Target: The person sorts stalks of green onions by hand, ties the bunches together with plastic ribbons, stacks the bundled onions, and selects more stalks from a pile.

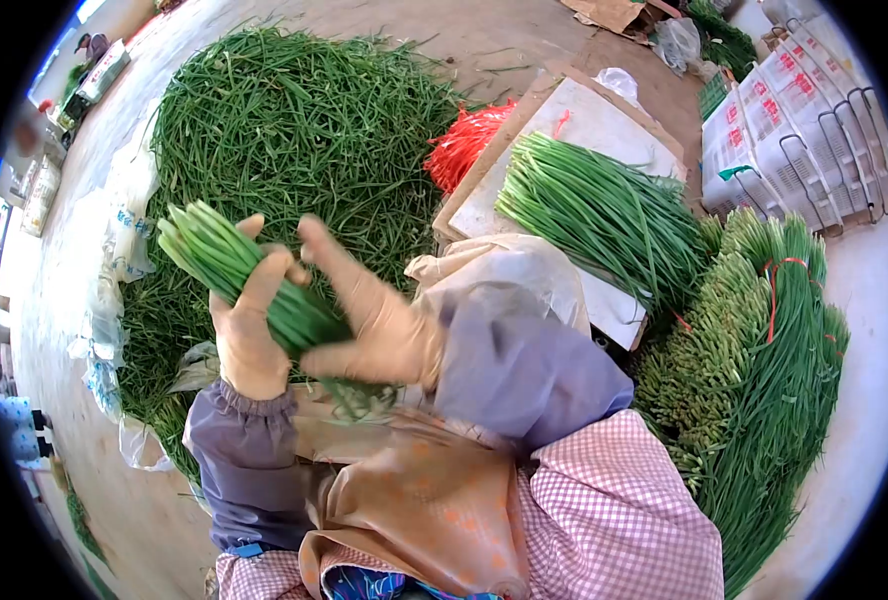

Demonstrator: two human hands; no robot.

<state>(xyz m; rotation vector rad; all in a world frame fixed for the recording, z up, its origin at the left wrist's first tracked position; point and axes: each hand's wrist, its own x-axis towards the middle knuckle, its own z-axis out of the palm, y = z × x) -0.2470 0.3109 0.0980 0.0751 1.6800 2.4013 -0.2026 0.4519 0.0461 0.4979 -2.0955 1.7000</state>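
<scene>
My left hand (249,335), in a pale glove, is closed around a bunch of chives (209,245). The bunch is tilted, its pale cut ends at the upper left and its darker leaves toward my right hand. Somewhat blurred, my right hand (384,325) is gloved too, with its fingers apart beside the leafy part of the bunch. Whether it touches the leaves I cannot tell. Loose green leaves (364,395) hang below my hands, over my brown apron (419,500).
A large heap of loose green leaves (294,130) lies ahead. Right of it are red ties (469,145) and a white board (589,110) bearing a pile of chives (604,210). Tied bundles (774,380) lie at my right, below stacked white crates (794,120).
</scene>
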